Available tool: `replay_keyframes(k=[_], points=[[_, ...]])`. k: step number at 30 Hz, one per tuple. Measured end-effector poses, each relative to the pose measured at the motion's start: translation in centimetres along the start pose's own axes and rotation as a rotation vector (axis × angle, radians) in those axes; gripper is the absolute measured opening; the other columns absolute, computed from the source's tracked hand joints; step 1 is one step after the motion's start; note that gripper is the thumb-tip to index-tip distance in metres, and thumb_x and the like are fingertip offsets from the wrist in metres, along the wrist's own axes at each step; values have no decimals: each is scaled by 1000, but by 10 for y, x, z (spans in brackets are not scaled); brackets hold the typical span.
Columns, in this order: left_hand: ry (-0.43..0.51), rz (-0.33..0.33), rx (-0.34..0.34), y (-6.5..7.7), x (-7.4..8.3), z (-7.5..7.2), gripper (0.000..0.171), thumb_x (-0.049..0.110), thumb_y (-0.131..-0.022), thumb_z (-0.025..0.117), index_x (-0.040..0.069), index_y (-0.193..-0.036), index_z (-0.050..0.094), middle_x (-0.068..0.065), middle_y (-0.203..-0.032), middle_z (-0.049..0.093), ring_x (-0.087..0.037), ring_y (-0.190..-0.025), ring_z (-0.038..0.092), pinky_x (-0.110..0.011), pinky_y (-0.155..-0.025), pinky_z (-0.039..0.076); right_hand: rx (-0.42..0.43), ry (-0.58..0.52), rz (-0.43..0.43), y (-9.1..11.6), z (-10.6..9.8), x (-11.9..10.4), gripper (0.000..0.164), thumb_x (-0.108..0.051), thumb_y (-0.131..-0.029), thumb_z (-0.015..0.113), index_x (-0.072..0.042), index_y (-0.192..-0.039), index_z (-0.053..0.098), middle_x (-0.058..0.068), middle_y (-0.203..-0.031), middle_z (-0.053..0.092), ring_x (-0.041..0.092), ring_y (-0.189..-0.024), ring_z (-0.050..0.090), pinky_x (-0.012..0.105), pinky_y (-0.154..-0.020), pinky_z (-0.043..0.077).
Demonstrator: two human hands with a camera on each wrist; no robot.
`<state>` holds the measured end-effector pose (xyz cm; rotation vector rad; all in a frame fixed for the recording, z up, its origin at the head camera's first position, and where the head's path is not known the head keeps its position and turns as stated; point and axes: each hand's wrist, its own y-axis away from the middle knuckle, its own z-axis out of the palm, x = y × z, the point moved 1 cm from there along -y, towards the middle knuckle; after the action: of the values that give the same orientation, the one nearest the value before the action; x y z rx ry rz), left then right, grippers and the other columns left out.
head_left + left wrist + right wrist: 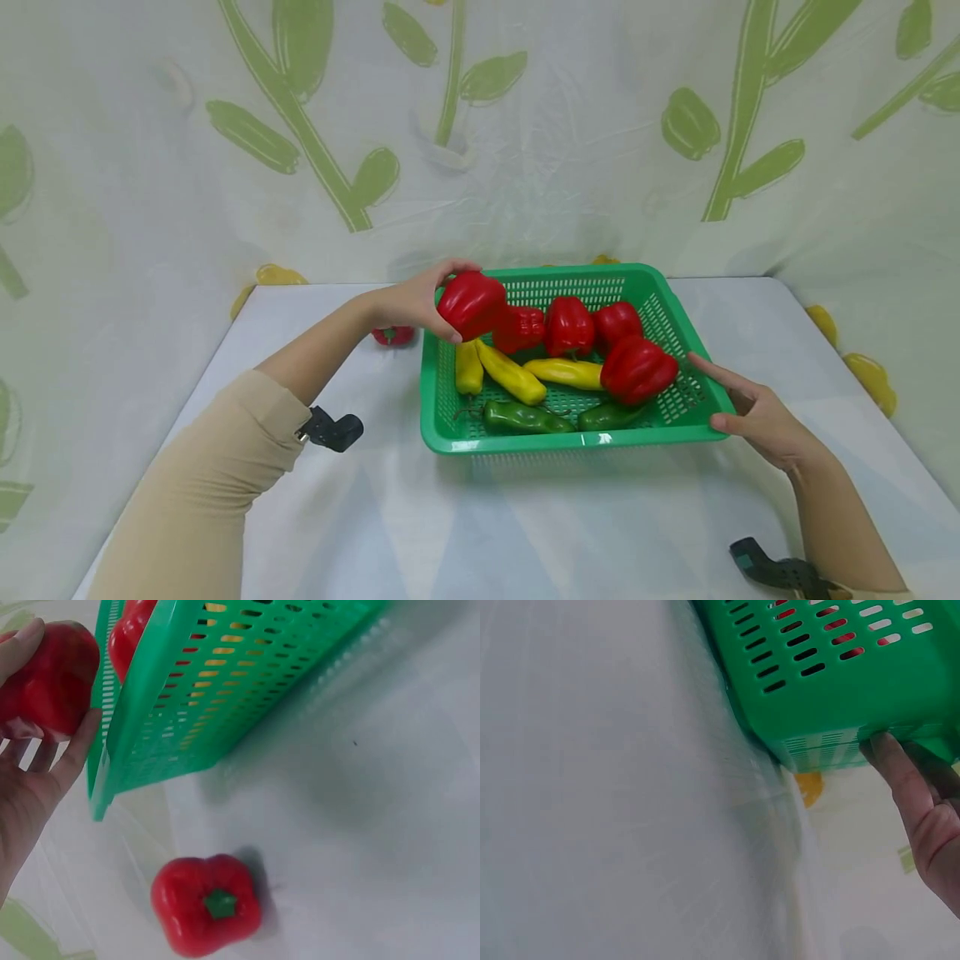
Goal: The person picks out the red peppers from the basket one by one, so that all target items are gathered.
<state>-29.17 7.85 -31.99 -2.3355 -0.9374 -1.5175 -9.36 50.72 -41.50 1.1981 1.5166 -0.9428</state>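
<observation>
Left hand grasping a pepper at the far left corner of the basket. From my end I'd reckon it light, firm, slick; cup the widest part. Right hand: fingers nearly straight, touching the basket's right end. Spare pepper on the table.

Left fingers curl; right fingers extend nearly straight.

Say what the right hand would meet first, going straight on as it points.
The green basket, at its right end; the right hand appears to be touching it there.
</observation>
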Motion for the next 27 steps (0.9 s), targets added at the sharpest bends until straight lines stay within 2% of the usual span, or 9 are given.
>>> replay_keyframes(k=[10, 18, 22, 27], points=[[-36, -67, 146, 17, -11, -18, 99, 9, -67, 81, 20, -145, 21, -11, -139, 36, -30, -126, 38, -44, -87, 53, 4, 14, -2, 0, 0, 1, 63, -22, -92, 61, -19, -148, 33, -21, -139, 33, -2, -119, 39, 18, -84, 49], [-58, -82, 295, 33, -26, -30, 100, 9, -68, 81, 20, -145, 18, -11, -142, 32, -30, -130, 33, -48, -89, 52, 3, 9, 1, 1, -1, 1, 63, -22, -92, 61, -20, -148, 33, -20, -139, 32, -2, -119, 39, 18, -84, 49], [-60, -87, 343, 42, -33, -36, 100, 9, -68, 81, 20, -145, 18, -11, -143, 31, -30, -131, 32, -49, -89, 51, 4, 14, -8, 1, -1, 1, 63, -22, -92, 61, -19, -148, 33, -20, -139, 32, -1, -119, 40, 19, -84, 50], [-46, -113, 364, 58, -45, -45, 98, 9, -70, 80, 19, -145, 18, -11, -143, 31, -31, -131, 31, -48, -88, 52, -2, 6, -9, 1, -1, 1, 63, -20, -92, 61, -19, -148, 33, -21, -139, 33, -1, -119, 40, 19, -84, 50]])
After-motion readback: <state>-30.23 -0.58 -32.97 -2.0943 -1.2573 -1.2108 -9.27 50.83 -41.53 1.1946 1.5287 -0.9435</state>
